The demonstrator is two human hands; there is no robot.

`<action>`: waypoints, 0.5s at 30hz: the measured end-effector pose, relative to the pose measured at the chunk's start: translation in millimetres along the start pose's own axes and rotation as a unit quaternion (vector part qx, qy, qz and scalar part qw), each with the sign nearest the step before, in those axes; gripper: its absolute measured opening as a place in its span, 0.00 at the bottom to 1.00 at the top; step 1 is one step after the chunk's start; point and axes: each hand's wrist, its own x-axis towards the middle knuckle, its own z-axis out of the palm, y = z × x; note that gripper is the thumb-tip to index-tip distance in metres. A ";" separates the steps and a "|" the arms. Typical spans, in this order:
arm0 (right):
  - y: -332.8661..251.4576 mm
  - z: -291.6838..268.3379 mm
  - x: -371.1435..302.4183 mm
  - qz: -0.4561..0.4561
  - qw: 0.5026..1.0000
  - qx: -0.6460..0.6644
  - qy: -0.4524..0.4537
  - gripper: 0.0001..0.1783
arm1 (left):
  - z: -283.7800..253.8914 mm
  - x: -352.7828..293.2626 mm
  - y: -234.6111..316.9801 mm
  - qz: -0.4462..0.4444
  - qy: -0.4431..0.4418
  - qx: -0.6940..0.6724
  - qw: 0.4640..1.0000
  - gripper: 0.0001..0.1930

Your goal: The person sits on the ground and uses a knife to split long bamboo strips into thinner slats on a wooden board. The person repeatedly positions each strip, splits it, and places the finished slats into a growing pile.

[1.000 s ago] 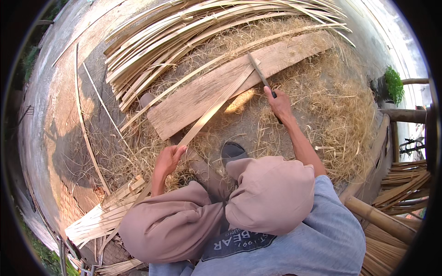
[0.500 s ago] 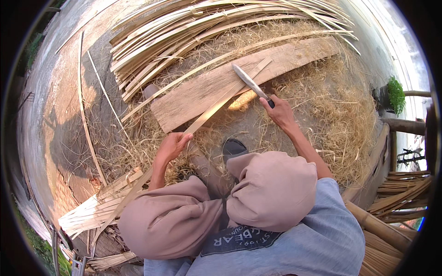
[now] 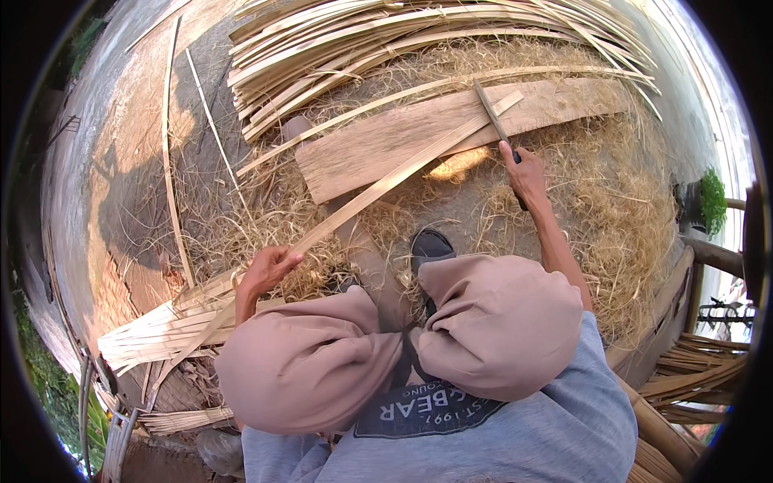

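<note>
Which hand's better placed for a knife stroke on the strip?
Right, I'd judge: the right hand grips the knife, which crosses the strip over the board. The left hand holds the strip, with no visible tool.

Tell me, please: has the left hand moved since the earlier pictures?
Yes. Judged against the board, the left hand has moved farther from its near left corner, leftward and back toward the person's body.

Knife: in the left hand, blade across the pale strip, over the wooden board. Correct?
Wrong hand: the head view shows the right hand holding the knife. Its blade does cross the pale strip, over the wooden board.
</note>
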 end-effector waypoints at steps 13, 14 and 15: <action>-70.4 21.0 -69.3 -0.078 0.991 -0.028 -0.106 0.34 | 103.2 59.2 120.2 0.134 0.229 0.238 0.934 0.18; -73.0 25.1 -71.2 -0.068 0.991 -0.030 -0.113 0.34 | 103.1 60.1 117.8 0.131 0.238 0.235 0.933 0.18; -75.5 28.8 -74.7 -0.056 0.991 -0.031 -0.119 0.34 | 102.2 60.8 112.0 0.129 0.247 0.232 0.932 0.19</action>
